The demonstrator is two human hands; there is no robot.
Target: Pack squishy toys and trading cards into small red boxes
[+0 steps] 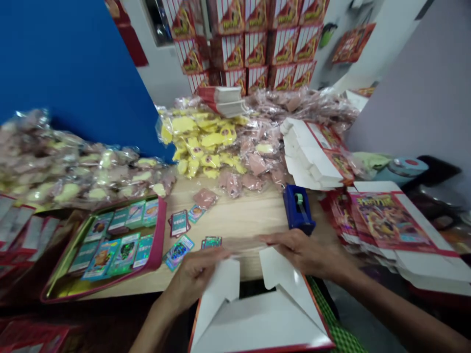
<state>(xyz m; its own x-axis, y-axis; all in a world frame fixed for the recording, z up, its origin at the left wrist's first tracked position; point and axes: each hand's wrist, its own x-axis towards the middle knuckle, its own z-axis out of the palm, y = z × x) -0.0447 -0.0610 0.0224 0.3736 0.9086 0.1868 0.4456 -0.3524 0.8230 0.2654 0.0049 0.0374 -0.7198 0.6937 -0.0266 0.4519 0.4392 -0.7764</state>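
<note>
Wood table [239,215] w/ a blue wall behind. At its near edge, right in front of you, sits the open box [257,323], white inside, red outside, two flaps up. Your left hand [195,274] and right hand [305,252] hold a clear tape strip [241,242] stretched btw them just above the flaps. Each pinches one end, fingers pressed together. Blue tape dispenser [298,211] stands just beyond the right hand. Loose cards [179,223] lie near the left hand, more in a tray [160,235]. Bagged toys [206,142] piled further back, flat cartons [390,220] stacked at right.
</note>
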